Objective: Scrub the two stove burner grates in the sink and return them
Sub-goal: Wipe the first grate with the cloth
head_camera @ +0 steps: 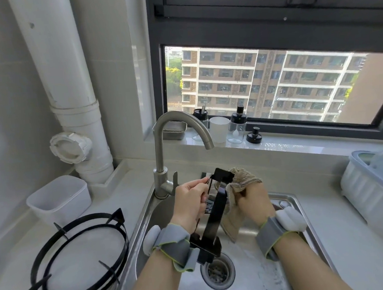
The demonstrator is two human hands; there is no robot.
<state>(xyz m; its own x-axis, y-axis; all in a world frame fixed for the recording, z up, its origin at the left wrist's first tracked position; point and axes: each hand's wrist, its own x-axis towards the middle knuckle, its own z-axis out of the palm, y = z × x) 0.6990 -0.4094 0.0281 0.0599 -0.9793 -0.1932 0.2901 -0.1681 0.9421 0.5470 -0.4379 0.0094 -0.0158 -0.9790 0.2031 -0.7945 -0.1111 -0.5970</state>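
Under the wrists sits the sink's (130, 246) drain (217, 273). Above it, the left hand (190, 203) pinches the thin ring of one grate (216, 211), held on edge over the basin. The right hand (254, 205) grips a beige cloth (240, 182), bunched against the grate's upper end. Left of the left hand, the second grate (117, 215) lies flat on the counter (12, 259). Beyond the left hand rises the faucet (160, 151).

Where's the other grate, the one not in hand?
Head view, lower left: the spare grate lies flat on the counter, just left of the sink and in front of the white tub.
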